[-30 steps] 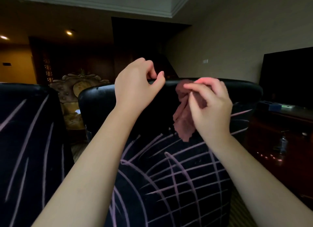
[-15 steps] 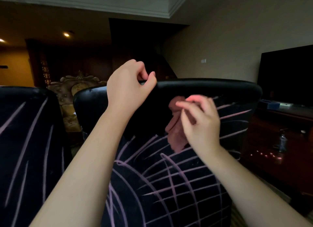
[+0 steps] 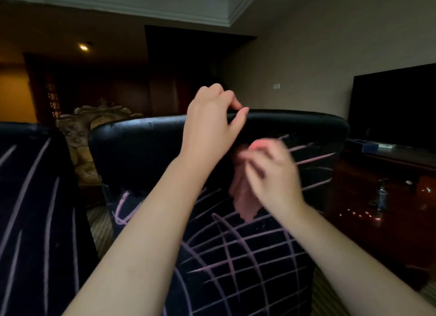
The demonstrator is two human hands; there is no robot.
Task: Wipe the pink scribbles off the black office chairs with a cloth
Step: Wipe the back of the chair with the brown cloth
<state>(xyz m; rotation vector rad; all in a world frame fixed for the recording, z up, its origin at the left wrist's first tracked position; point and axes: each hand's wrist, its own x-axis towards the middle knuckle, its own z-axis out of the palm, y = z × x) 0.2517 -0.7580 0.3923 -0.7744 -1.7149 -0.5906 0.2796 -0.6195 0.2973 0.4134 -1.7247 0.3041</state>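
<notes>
Well, from my end I see the left hand (image 3: 210,124) up on the top rim of the chair (image 3: 146,145) in front of me. Its fingers are curled over the far side of the rim and the thumb lies on the near side, so it grips the chair. At 4 o'clock from it, just below the rim, the right hand (image 3: 276,176) is blurred, yet I can make out its fingers bunched and clamped on the cloth (image 3: 243,197) — a dull pink-brown rag that hangs from them down against the chair back.

Pink scribbles (image 3: 236,249) cross the back in a grid from under the cloth down to 6 o'clock, and more streak out at 3 o'clock of the right hand. The strip under the rim at 9 o'clock of the left hand looks plain black.

A second chair (image 3: 35,197) stands at 9 o'clock, striped with long pink lines. Between the two chair tops, at 10 o'clock, sits an armchair (image 3: 94,124); a dark TV (image 3: 396,105) stands at 2 o'clock on a cabinet (image 3: 354,188).
</notes>
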